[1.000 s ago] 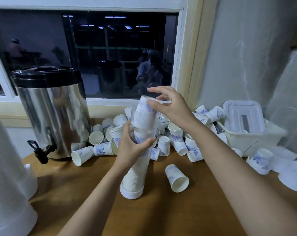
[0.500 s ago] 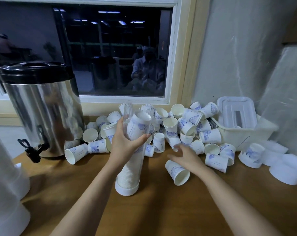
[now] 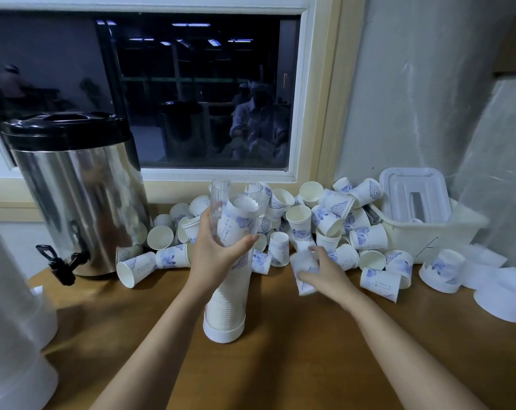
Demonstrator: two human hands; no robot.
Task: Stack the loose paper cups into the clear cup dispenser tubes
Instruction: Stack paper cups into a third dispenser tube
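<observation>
A clear dispenser tube (image 3: 236, 199) stands upright on its white base cap (image 3: 223, 331), filled almost to the rim with stacked paper cups. My left hand (image 3: 213, 250) wraps around the tube's middle. My right hand (image 3: 324, 272) grips a blurred white paper cup (image 3: 302, 266) with blue print, just right of the tube and low over the wooden table (image 3: 280, 365). A heap of loose paper cups (image 3: 324, 220) lies behind both hands, under the window.
A steel drinks urn (image 3: 79, 196) with a black lid and tap stands at the left. A white plastic bin (image 3: 428, 232) with a lid sits at the right, white caps (image 3: 502, 300) beside it. More tubes (image 3: 11, 321) rise at the near left edge.
My right hand left the tube's top, dropped to the table right of the tube and closed on a loose cup. The left hand keeps its hold on the tube.
</observation>
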